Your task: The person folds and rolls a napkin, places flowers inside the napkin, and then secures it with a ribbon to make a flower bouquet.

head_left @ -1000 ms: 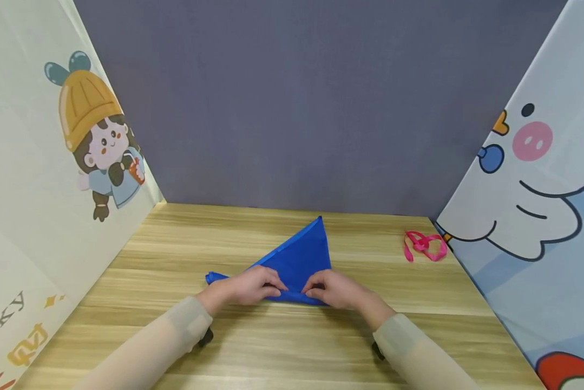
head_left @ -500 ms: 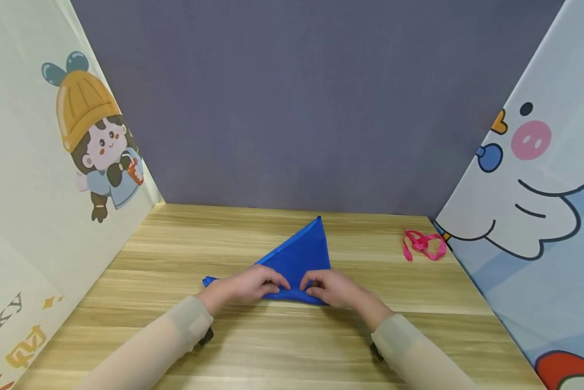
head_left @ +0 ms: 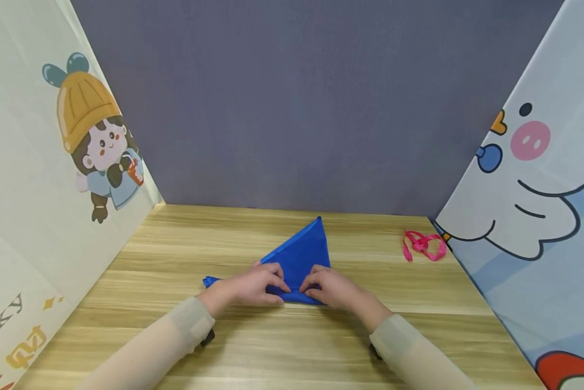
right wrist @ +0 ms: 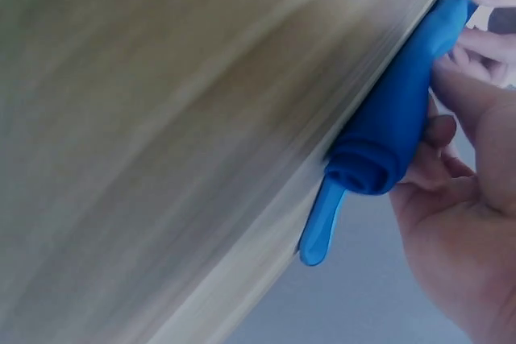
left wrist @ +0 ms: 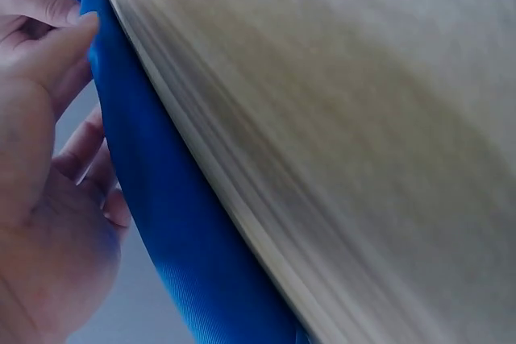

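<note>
A blue cloth lies on the table, its far part a flat triangle and its near edge rolled into a tube. My left hand holds the rolled edge from the left, thumb at the front and fingers over the top. My right hand pinches the roll a little to the right. In the left wrist view the blue roll runs along the tabletop beside my left hand. The right wrist view shows the spiral end of the roll next to my right hand.
A tangled pink ribbon lies at the back right of the wooden table. A grey panel stands behind the table. Printed cartoon panels flank it on the left and right.
My left hand's thumb has come down to the front of the roll, and its fingers have spread over it. My right hand and the cloth stay almost in place.
</note>
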The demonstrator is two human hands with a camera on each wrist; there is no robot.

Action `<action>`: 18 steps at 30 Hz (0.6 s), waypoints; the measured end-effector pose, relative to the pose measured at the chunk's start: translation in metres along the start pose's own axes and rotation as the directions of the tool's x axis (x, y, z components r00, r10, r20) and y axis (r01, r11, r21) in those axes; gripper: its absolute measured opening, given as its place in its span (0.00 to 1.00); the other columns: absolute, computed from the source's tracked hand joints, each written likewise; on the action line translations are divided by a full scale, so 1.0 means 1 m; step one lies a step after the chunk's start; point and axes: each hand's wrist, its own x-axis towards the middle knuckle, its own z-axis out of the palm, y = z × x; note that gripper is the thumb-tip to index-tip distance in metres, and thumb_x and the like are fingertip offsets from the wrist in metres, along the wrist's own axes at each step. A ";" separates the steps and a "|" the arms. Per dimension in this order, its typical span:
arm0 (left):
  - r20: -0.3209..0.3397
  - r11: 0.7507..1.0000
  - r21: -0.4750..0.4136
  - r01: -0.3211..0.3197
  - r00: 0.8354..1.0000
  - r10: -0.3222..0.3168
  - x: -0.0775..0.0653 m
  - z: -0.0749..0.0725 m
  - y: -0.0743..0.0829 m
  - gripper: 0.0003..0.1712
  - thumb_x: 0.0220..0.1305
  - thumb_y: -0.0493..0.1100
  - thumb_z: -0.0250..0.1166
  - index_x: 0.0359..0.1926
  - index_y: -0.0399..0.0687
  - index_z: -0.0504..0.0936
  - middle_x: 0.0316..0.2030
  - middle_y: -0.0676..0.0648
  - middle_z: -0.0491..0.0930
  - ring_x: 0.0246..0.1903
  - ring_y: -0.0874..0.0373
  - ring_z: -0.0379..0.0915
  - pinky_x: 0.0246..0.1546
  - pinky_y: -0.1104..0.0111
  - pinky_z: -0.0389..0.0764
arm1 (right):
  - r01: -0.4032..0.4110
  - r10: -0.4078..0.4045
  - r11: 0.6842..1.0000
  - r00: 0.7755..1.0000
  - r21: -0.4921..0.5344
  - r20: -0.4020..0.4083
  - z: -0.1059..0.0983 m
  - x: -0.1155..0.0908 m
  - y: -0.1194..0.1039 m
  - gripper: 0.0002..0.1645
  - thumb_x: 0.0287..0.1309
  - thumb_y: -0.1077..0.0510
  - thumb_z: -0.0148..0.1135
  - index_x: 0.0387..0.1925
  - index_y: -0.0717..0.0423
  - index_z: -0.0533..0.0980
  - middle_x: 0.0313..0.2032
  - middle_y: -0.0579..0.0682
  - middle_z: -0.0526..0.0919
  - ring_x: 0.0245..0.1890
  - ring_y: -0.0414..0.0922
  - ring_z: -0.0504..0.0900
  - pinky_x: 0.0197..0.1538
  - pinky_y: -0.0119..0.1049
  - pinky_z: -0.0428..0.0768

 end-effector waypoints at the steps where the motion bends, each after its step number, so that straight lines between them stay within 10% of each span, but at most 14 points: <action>1: -0.006 1.000 0.003 -0.005 1.000 0.005 0.000 0.000 0.000 0.16 0.73 0.52 0.75 0.58 0.59 0.93 0.49 0.56 0.79 0.51 0.63 0.72 0.58 0.58 0.68 | 0.008 -0.008 1.000 1.000 -0.017 -0.006 0.001 0.001 -0.001 0.07 0.75 0.60 0.69 0.46 0.46 0.90 0.41 0.41 0.83 0.43 0.39 0.79 0.51 0.37 0.83; 18: 0.014 0.996 -0.076 -0.056 0.998 0.057 0.006 0.002 0.000 0.14 0.74 0.44 0.75 0.57 0.48 0.93 0.44 0.56 0.81 0.44 0.66 0.72 0.52 0.71 0.79 | -0.040 0.039 0.996 0.999 0.081 0.015 0.004 -0.004 0.000 0.15 0.66 0.53 0.79 0.52 0.51 0.92 0.42 0.44 0.83 0.39 0.38 0.77 0.43 0.30 0.78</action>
